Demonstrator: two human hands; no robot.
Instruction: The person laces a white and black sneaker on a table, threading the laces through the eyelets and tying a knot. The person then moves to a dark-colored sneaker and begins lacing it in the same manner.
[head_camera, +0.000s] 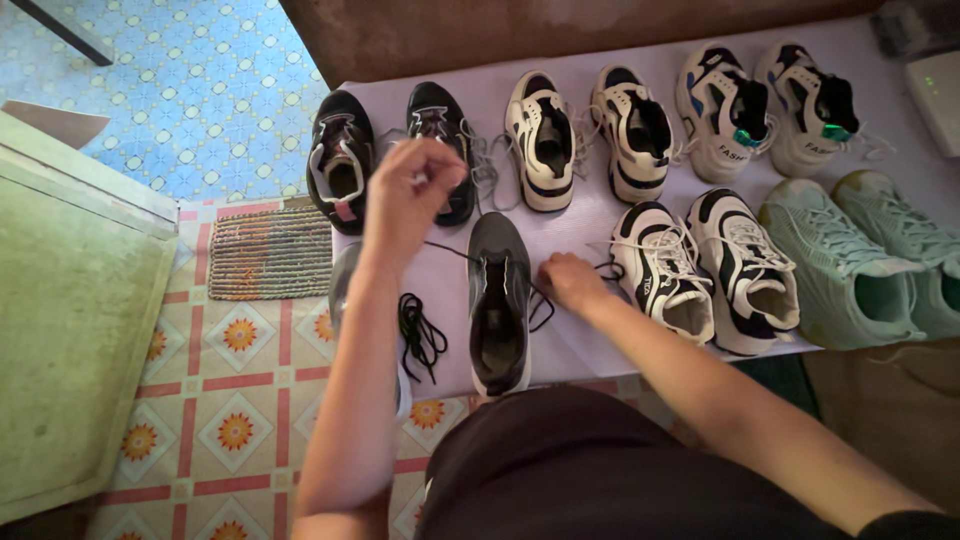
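Patterned tile floor (240, 400), woven mat (270, 252)

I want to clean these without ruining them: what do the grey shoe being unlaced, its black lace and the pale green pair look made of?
The grey shoe looks like matte knit or mesh fabric on a white rubbery sole, though its weave is too fine to confirm. The black lace looks like thin woven cord, limp and looped. The pale green pair shows a ribbed, knitted-looking upper with a dull finish.
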